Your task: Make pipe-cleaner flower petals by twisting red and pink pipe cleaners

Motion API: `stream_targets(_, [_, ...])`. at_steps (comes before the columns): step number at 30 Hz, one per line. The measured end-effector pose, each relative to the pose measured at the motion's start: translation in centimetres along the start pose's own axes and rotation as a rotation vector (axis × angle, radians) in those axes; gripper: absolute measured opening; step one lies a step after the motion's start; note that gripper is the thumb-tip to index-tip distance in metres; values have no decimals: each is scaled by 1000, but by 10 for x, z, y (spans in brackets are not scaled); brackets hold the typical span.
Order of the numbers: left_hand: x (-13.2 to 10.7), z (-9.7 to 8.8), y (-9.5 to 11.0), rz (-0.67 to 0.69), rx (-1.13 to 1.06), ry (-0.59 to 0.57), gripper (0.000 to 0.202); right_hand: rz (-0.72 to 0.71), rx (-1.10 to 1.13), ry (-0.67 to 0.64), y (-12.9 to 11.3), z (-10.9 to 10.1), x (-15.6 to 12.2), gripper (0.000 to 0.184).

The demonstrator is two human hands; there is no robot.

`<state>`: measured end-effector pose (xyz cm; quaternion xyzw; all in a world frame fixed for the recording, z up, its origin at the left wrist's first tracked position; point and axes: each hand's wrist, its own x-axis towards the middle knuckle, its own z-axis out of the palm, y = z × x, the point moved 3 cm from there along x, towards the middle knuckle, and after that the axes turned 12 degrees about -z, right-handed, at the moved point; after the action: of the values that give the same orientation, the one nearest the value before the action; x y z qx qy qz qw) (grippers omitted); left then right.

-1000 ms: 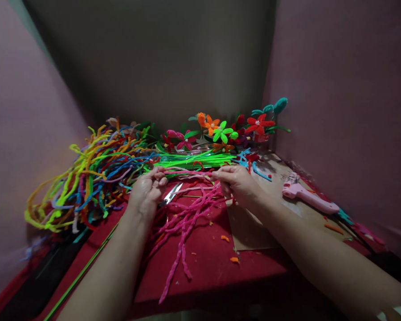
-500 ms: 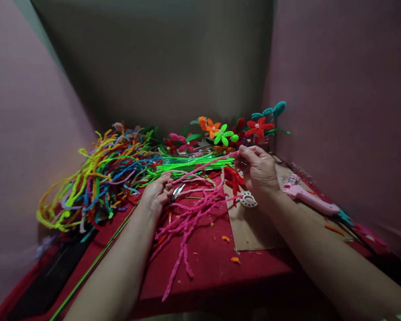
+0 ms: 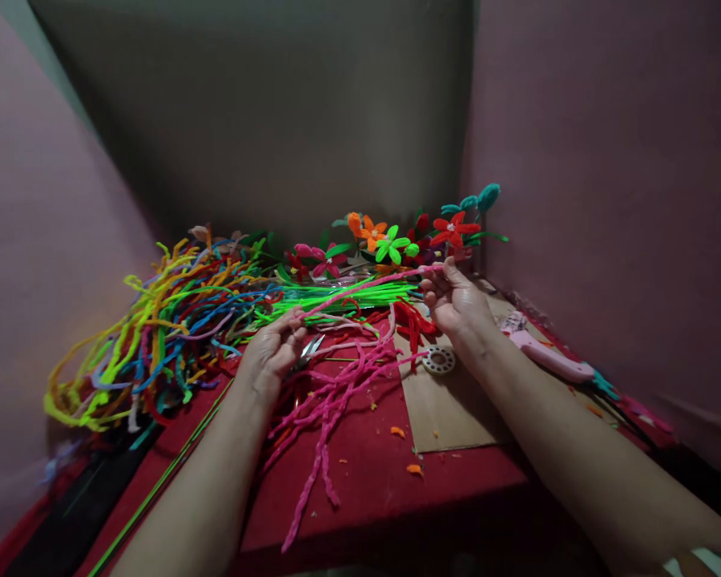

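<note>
A pink pipe cleaner (image 3: pixel 366 286) is stretched taut between my two hands above the red table. My left hand (image 3: pixel 271 349) pinches its near end, fingers closed, just left of small silver scissors (image 3: pixel 310 350). My right hand (image 3: pixel 455 300) pinches the far end, raised near the finished pipe-cleaner flowers (image 3: pixel 396 239). Below the stretched piece lies a heap of twisted pink pipe cleaners (image 3: pixel 330 401).
A big tangle of many-coloured pipe cleaners (image 3: pixel 168 320) fills the left. Straight green stems (image 3: pixel 342 295) lie at the back. A cardboard sheet (image 3: pixel 450 409) holds a round white spool (image 3: pixel 438 360). A pink glue gun (image 3: pixel 546 357) lies at right. Pink walls close both sides.
My right hand has moved up and to the right, away from my left hand, drawing the pink pipe cleaner out straight. The white spool on the cardboard has come into sight.
</note>
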<state>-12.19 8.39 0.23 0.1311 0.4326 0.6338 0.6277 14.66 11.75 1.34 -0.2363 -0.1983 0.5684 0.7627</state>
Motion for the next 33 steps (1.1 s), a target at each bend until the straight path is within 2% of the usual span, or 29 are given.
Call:
stream_targets(4, [-11, 7, 12, 103, -80, -41, 29, 28, -28, 16, 4, -5, 4, 21])
stream_targets(7, [-15, 6, 19, 183, -112, -5, 26, -71, -121, -23, 6, -9, 8, 18])
stream_targets(11, [-19, 3, 25, 274, -126, 66, 23, -176, -239, -76, 13, -11, 7, 23])
stream_targets(19, [-27, -2, 35, 278, -136, 107, 23, -154, -305, -113, 21, -7, -5, 31])
stream_targets(33, [-14, -10, 36, 294, -135, 82, 19, -119, -253, -188, 24, -7, -10, 33])
